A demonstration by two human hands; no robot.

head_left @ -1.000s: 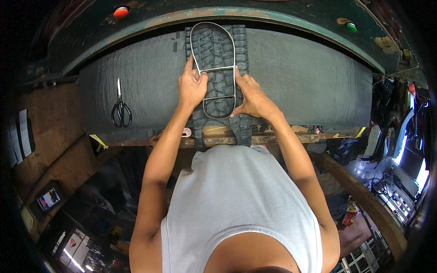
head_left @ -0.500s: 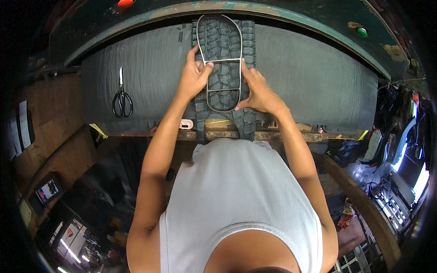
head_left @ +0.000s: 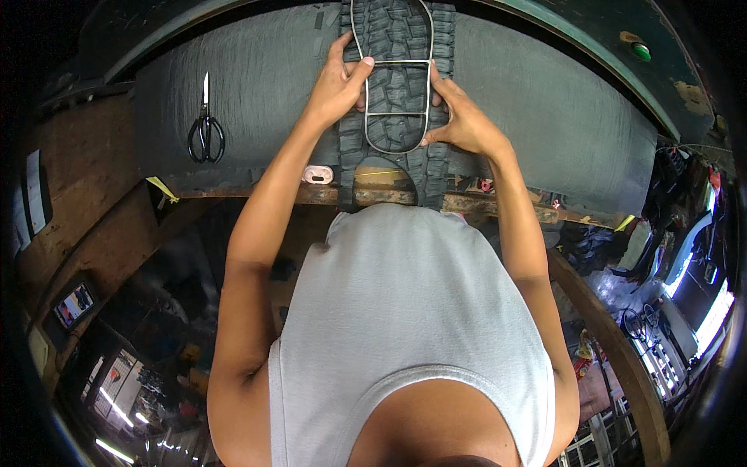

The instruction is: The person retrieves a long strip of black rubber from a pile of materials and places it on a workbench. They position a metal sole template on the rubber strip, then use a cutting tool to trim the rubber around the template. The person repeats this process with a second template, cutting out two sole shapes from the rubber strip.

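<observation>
A metal sole-shaped frame with two crossbars lies on a dark, deeply treaded rubber strip across the bench. My left hand grips the frame's left side, its thumb on the upper crossbar's end and its forefinger stretched along the strip's edge. My right hand holds the right side, with fingertips at the upper crossbar and thumb near the lower curve. Black-handled scissors lie to the left of my left hand.
The strip rests on a grey bench surface with a rusty front edge. A small pink plastic item sits near that edge. Above is a dark green metal housing with a green button. A wooden beam runs at lower right.
The frame and rubber strip have shifted right along the bench, both my hands moving with them. The whole view has tilted, so the bench appears higher in the picture.
</observation>
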